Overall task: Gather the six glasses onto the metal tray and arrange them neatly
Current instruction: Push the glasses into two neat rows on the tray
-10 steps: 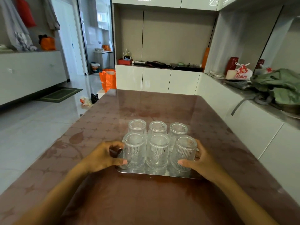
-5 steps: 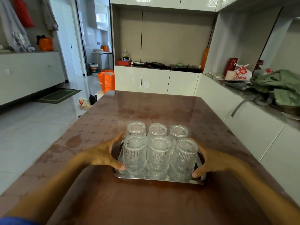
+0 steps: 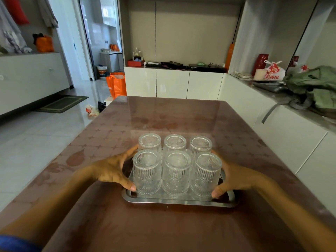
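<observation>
All six glasses [image 3: 177,165] sit on the tray [image 3: 180,200], two rows of three, rims up, neighbours touching or nearly so. Tray lies on the table [image 3: 163,115], toward its near edge, roughly centred.

Step in hand, as I read it: final squaring-up of the block. Gathering looks done; only tidying is left.

To do it well: press inward evenly from both sides so the rows close up without one glass riding against the next. Keep pressure low on the glass walls, not at the rims, to avoid tipping. Ribbed glass on smooth metal will likely slide easily, so small nudges. Check that the rows run parallel with the tray's near edge.

Left hand [image 3: 112,170]: spread wide, cupped round the left side of the block. Thumb tip at the base of the front-left glass, fingers reaching toward the back-left glass. Nothing gripped.

Right hand [image 3: 234,177]: spread likewise, cupping the right side. Thumb tip low by the front-right glass; its fingers are mostly hidden behind the glasses. Actual contact with the back-right glass cannot be told.
</observation>
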The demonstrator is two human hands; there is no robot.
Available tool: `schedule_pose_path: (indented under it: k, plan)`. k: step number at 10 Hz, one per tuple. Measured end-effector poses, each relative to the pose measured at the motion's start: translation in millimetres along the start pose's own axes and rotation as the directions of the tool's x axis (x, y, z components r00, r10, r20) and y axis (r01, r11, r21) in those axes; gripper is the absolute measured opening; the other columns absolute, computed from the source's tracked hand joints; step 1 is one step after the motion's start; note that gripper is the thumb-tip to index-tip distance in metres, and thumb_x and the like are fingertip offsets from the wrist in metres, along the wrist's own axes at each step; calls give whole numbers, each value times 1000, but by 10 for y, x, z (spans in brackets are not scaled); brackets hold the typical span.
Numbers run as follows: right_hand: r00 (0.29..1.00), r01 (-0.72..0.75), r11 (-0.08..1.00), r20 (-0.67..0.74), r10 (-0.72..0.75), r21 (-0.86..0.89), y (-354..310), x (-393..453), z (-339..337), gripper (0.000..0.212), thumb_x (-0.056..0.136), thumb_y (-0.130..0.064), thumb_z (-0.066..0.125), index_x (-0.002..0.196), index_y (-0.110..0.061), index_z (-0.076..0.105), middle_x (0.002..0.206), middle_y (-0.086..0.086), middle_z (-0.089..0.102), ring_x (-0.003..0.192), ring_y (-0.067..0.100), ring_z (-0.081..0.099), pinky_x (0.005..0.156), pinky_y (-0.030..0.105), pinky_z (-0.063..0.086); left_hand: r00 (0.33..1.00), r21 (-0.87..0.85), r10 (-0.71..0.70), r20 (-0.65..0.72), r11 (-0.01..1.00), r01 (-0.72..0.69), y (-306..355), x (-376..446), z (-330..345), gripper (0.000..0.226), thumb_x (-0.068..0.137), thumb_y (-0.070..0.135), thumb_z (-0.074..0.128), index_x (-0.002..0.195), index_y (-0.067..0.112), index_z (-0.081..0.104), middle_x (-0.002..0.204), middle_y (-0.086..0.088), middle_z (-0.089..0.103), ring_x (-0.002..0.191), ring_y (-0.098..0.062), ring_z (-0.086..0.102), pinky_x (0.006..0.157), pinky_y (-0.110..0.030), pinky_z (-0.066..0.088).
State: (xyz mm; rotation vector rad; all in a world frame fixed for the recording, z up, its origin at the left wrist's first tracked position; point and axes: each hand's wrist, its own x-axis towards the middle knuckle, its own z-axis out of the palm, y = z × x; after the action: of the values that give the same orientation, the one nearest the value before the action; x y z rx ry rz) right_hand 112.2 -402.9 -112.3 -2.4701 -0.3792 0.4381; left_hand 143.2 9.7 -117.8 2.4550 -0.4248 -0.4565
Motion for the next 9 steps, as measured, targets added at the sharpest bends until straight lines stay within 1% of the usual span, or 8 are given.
schedule_pose_path:
  k: [1,3,4,5,6,7,8,9]
  plan:
    - [999,5,1000,-33,-5,-2,32,-4,29,152,38,-64,94,153,-45,-3,162,-15,23,144,11,27,115,35,30,1000,3,15,9,1000,-15,62,-40,-22,138,41,63,91,146,64,1,165,13,18,152,-16,19,123,-49,24]
    - [997,59,998,-54,-58,27,60,10,63,147,40,-63,94,152,-47,0,160,-17,24,143,9,27,113,31,29,999,-32,-3,39,999,4,391,-276,-128,127,59,38,92,153,43,7,165,5,17,153,-20,17,124,-43,21]
    - [996,71,997,-51,-69,35,73,9,55,142,42,-62,94,150,-51,4,158,-21,23,141,5,25,109,25,27,1000,13,-7,30,1000,6,585,-397,-168,117,70,22,87,156,32,7,166,1,15,153,-21,16,124,-43,19]
    - [997,61,998,-40,-60,22,25,-11,27,136,43,-62,94,143,-60,2,153,-25,25,139,3,26,103,19,26,999,35,-46,18,998,45,717,-501,-148,114,73,18,84,156,29,7,166,-1,15,153,-22,15,124,-40,18]
    - [997,71,997,-30,-70,15,-18,-30,22,138,46,-61,93,150,-51,3,158,-19,22,143,7,24,107,22,26,997,32,-77,22,997,76,777,-548,-237,111,73,19,83,156,28,9,165,-2,17,152,-23,18,124,-40,19]
    - [997,75,997,3,-75,-6,-21,-123,-17,142,49,-58,93,155,-43,-2,164,-16,10,147,9,16,116,29,23,994,36,-67,88,997,65,773,-578,-243,107,74,21,83,156,26,15,164,-3,21,151,-23,21,123,-40,22]
    - [996,47,998,-78,-51,-46,-72,-450,-287,136,49,-69,87,150,-58,-3,163,-21,-4,147,3,3,121,35,13,1000,77,-13,24,997,11,643,-633,-459,98,75,28,82,152,36,22,163,3,26,149,-20,26,122,-45,28]
    - [975,114,993,-193,-108,16,-358,-568,-535,120,51,-75,83,144,-68,9,161,-28,10,148,4,13,120,39,20,995,24,91,-46,996,-90,702,-630,-635,94,68,43,84,144,51,30,160,12,31,147,-15,30,121,-47,29]
